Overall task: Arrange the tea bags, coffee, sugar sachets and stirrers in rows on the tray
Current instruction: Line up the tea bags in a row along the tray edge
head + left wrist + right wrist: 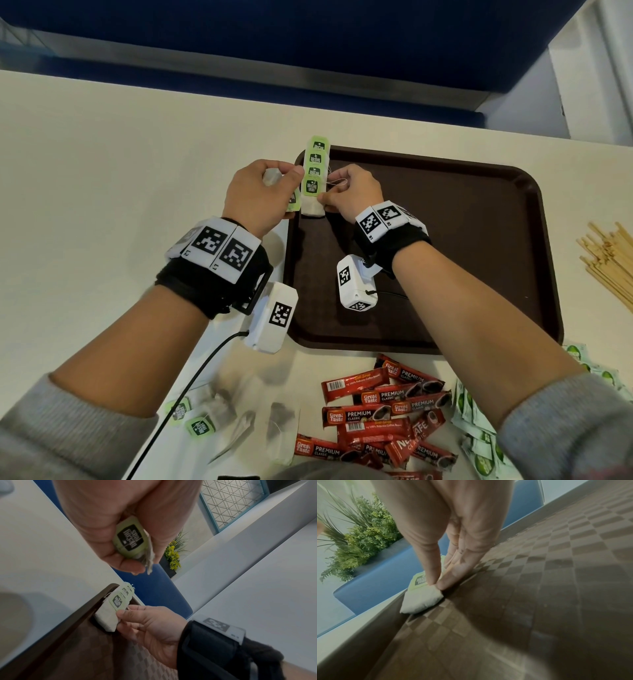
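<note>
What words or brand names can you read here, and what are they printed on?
"McCoy teas": tea bag tags in the row on the tray.
"Great Taste PREMIUM CLASSIC": red coffee sachets.
"NESCAFE CLASSIC": one red coffee sachet, partly covered.
Green sugar sachets: print too blurred to read.

The tray (479,240) sits at the centre of the table (102,171). A row of tea bags (313,178) lies in its upper-left corner. Below the tray lie coffee sachets (376,414), loose tea bags (205,416) at lower left, sugar sachets (472,421) at lower right, stirrers (609,260) at the right edge.
</note>
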A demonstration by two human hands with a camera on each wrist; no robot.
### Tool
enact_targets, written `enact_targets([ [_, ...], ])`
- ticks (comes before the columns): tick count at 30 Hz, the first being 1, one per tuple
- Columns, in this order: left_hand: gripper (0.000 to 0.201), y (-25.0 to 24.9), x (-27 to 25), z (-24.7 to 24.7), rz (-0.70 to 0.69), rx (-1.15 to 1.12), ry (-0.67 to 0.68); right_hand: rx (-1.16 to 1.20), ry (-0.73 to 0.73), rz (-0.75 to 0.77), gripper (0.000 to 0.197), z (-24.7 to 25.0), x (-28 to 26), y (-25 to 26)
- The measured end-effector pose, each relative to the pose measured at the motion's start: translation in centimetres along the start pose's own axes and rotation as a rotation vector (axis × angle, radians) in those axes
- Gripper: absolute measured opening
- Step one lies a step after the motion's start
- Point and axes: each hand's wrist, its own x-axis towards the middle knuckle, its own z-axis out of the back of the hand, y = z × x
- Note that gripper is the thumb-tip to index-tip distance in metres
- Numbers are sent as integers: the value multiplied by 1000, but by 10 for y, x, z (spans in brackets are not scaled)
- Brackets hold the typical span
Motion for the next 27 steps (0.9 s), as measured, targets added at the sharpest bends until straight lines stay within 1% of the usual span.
enact_targets([
  [7,14,0,0,-2,15,-5,8,13,6,-11,34,-1,2,-1],
  [13,14,0,-1,-4,29,-26,31,-11,5,15,31,3,0,-1],
  [15,13,1,-1,-5,43,-35,30,-46,-17,26,30,5,0,-1],
  [18,13,1,-2,-8,85,-99,61,-53,-47,45,25,8,-2,0],
  [20,19,1,-4,-9,108,-157,92,-18,-37,61,21,10,-6,2],
  [21,23,0,-5,-10,115,-172,106,-3,-21,74,22,11,-9,4],
  [23,27,-1,-7,-12,125,-187,119,4,26,101,30,13,-14,9],
  [25,25,-3,-10,-12,113,-183,113,46,106,105,38,16,-21,16],
  [27,19,-4,-13,-13,85,-158,98,113,211,92,39,20,-30,23],
])
